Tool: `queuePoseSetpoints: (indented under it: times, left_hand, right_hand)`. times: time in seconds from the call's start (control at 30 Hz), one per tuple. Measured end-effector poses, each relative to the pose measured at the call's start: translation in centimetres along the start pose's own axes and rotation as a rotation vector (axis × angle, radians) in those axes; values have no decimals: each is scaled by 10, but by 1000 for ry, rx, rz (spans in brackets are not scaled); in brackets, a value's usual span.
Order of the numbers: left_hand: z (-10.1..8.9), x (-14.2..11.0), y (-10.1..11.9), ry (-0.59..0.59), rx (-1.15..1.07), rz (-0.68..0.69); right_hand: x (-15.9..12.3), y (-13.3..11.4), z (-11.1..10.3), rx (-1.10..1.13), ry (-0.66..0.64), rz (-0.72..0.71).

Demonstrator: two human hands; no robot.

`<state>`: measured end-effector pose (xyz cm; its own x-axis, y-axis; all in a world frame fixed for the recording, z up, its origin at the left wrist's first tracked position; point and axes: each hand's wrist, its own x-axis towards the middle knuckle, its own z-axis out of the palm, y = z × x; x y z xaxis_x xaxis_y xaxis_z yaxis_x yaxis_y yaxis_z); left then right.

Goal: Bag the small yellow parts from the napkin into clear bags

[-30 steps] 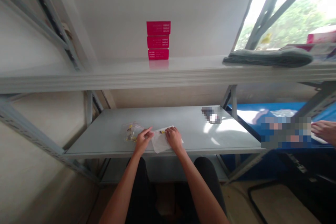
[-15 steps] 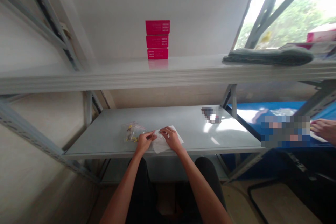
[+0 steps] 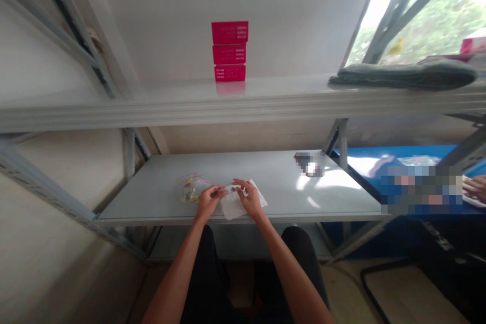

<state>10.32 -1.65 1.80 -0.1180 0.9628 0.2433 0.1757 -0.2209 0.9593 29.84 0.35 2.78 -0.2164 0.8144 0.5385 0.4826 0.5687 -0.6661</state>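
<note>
Right hand (image 3: 249,199), half-open, is nearer the small piece (image 3: 234,189) on the white paper (image 3: 232,207); left hand (image 3: 207,204), fingers bunched, is at the paper's left edge. Whether either grips anything, I cannot tell.

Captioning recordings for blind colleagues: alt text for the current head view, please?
A person's left hand and right hand are at a white sheet on a gray shelf. Clear plastic packaging with partly yellow pieces lies beside the left hand; three pink boxes stand stacked on a higher shelf.

I observe overexposed daylight at the window (image 3: 436,25), two o'clock; glare on the shelf (image 3: 281,177), four o'clock; shadow on the wall (image 3: 41,233), eight o'clock. Edges warp and blur.
</note>
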Motion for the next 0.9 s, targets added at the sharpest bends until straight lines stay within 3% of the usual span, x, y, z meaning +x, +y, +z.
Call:
queuePoseSetpoints:
  times: [0.1, 0.23, 0.37, 0.53, 0.7, 0.9]
  left_hand:
    - [-2, 0, 1, 33, -77, -1]
    - [-3, 0, 3, 38, -128, -6]
    - [-2, 0, 2, 59, -208, -48]
    - [-1, 1, -3, 56, -167, -78]
    - [-1, 1, -6, 43, -59, -66]
    - [-2, 1, -5, 5, 15, -34]
  right_hand:
    - [1, 4, 6, -181, 67, 23]
    - [2, 3, 14, -401, -46, -21]
    - [2, 0, 17, -461, -100, -5]
    - [3, 1, 16, -425, -96, -20]
    - [2, 1, 9, -183, 33, -59]
    - [-2, -3, 8, -40, -112, -130]
